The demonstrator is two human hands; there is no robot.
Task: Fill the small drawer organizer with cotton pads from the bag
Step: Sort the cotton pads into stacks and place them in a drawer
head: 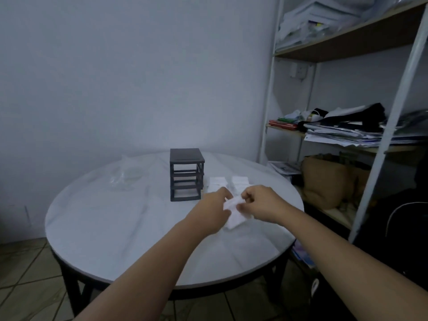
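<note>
Both hands meet over the round white table point(115, 228) — the left hand point(214, 205) and right hand point(259, 201) each pinch a white cotton pad point(232, 203), above more pads point(236, 220). The empty dark drawer frame point(186, 174) stands just left; the clear bag point(126, 176) lies further left.

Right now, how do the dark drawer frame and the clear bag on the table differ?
The drawer frame is dark, rigid and upright near the table's middle; the clear bag is see-through, crumpled and low, to its left. The frame's slots look empty with no drawers in; the bag's contents are too faint to tell. Both rest on the white round table, untouched.
</note>
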